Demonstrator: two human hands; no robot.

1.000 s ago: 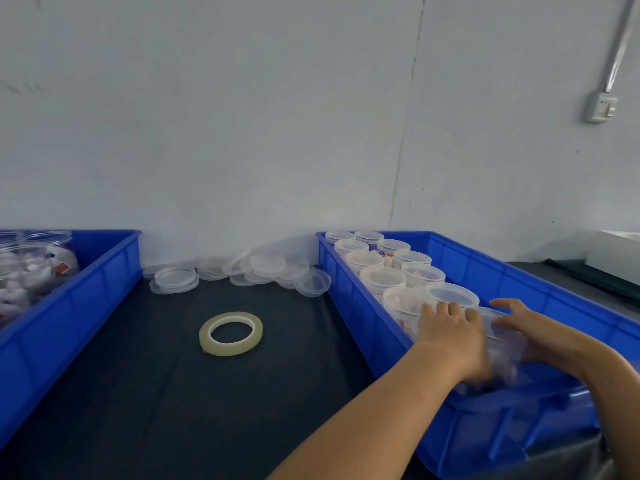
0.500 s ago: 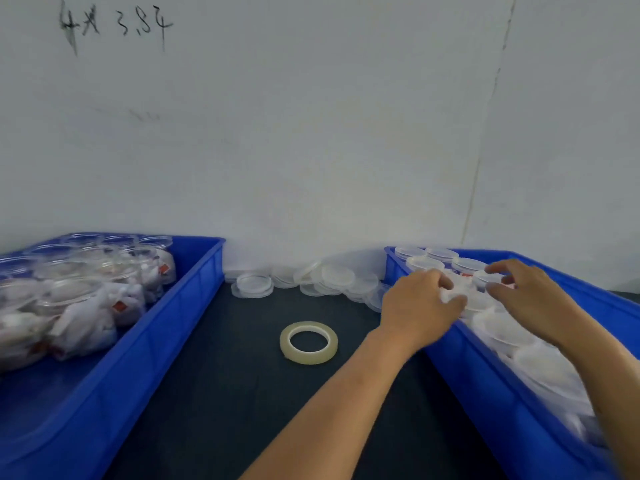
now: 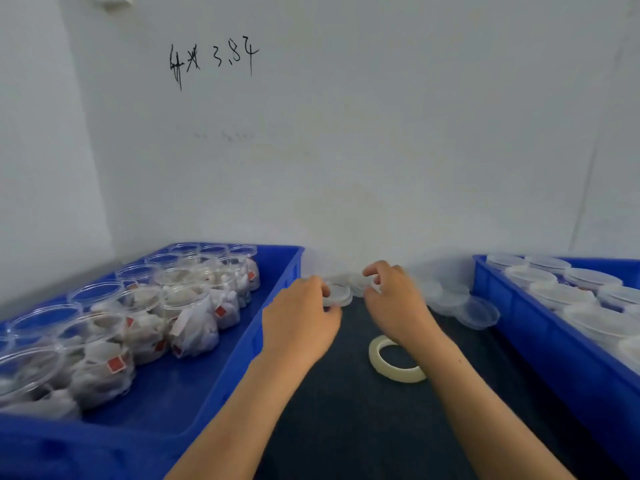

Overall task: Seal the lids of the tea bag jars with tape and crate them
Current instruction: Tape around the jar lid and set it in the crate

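between the crates [image 3: 277, 306], left hand [image 3: 299, 325] holds a lid [image 3: 337, 295].

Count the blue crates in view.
2. Left blue crate holds open tea bag jars; right blue crate holds lidded jars. Both run out of frame.

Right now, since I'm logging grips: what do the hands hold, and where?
The left hand pinches a lid by its near left rim. The right hand holds nothing, fingers curled above the lids.
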